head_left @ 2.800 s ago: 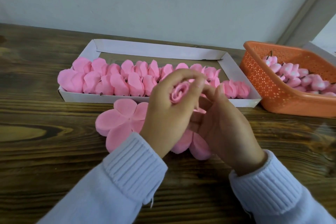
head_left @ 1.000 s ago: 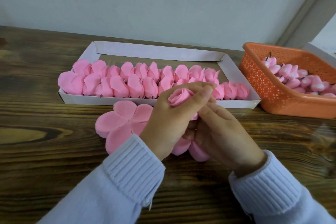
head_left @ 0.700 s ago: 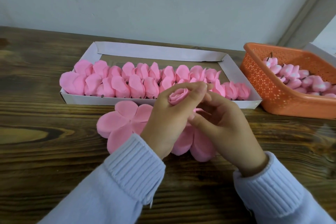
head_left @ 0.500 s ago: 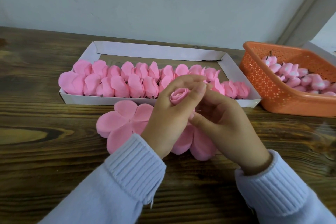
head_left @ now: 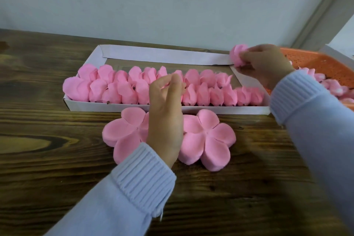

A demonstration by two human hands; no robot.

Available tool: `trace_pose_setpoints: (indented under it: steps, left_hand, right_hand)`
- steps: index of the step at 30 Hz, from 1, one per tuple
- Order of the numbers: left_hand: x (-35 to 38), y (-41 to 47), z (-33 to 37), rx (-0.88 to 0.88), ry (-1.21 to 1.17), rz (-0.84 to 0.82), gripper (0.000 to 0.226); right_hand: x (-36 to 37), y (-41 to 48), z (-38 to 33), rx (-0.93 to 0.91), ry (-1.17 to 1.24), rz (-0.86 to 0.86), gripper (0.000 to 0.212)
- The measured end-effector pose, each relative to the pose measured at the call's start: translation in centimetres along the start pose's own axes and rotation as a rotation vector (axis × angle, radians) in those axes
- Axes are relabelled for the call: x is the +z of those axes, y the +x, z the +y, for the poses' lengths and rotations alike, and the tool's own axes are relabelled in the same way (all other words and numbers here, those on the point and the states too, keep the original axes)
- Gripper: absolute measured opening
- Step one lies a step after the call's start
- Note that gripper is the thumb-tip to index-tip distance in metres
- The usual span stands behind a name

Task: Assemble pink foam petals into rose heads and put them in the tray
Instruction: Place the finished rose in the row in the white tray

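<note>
Our right hand (head_left: 266,63), arm stretched forward in a pale blue ribbed knit sleeve (head_left: 295,94), pinches a small pink foam rose head (head_left: 238,54); our left hand (head_left: 166,109) hangs nearer, fingertips bunched, grip unclear.

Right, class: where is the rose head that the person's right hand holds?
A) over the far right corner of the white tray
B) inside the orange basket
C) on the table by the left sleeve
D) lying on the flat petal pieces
A: the right hand pinches the rose head over the far right corner of the white tray, just short of the orange basket.
</note>
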State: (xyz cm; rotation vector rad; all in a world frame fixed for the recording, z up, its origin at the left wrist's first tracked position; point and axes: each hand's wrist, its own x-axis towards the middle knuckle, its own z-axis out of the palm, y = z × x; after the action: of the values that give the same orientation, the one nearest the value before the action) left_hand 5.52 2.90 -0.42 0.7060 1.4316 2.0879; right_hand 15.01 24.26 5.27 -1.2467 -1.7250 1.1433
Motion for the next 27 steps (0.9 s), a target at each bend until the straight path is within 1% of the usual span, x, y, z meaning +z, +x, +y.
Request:
trace_pose_setpoints:
  steps: [1,2,3,4,5,7,9,11,13,16,20,23,25,27]
  left_hand:
    - [0.0,0.1,-0.1,-0.017,-0.004,0.025,0.032]
    - [0.0,0.1,-0.2,-0.031,-0.007,0.043,0.029]
    - [0.0,0.1,-0.2,-0.043,-0.013,0.056,0.023]
    - [0.0,0.2,-0.3,-0.056,-0.021,0.065,0.017]
    - [0.0,0.2,-0.3,-0.072,-0.025,0.074,0.014]
    - [-0.1,0.4,-0.4,-0.097,-0.028,0.085,0.011]
    - [-0.1,0.5,-0.5,-0.115,-0.035,0.095,0.01]
    - [0.0,0.5,-0.5,-0.124,-0.034,0.097,0.01]
    - [0.0,0.5,-0.6,-0.125,-0.022,0.092,0.01]
    - [0.0,0.4,-0.6,-0.134,-0.025,0.092,0.011]
    - [0.0,0.4,-0.6,-0.152,-0.039,0.08,0.01]
    - [0.1,0.3,-0.6,-0.161,-0.05,0.072,0.008]
    - [0.1,0.3,-0.6,-0.158,-0.051,0.063,0.005]
    - [0.2,0.2,-0.6,-0.155,-0.051,0.06,0.008]
  right_hand:
    - [-0.1,1.0,0.6,-0.045,-0.288,0.015,0.038]
    - [0.0,1.6,1.0,-0.085,-0.542,0.029,0.046]
    - [0.1,2.0,1.4,-0.117,-0.729,0.032,0.047]
    - [0.3,2.1,1.7,-0.105,-0.816,0.005,0.045]
    - [0.5,2.2,2.1,-0.073,-0.844,-0.028,0.043]
    - [0.8,2.1,2.4,-0.005,-0.894,-0.07,0.039]
    - [0.9,2.1,2.4,0.053,-1.014,-0.13,0.041]
    - [1.0,2.2,2.3,0.085,-1.039,-0.172,0.043]
    - [1.1,2.5,2.6,0.055,-1.021,-0.21,0.037]
    - [1.5,2.6,3.1,-0.001,-0.916,-0.214,0.031]
    - [1.9,2.7,3.1,-0.07,-0.947,-0.228,0.036]
    - [1.8,2.5,3.1,-0.147,-0.974,-0.269,0.035]
    - [1.8,2.5,3.3,-0.176,-0.996,-0.291,0.035]
    - [1.8,2.5,3.4,-0.18,-1.006,-0.292,0.035]
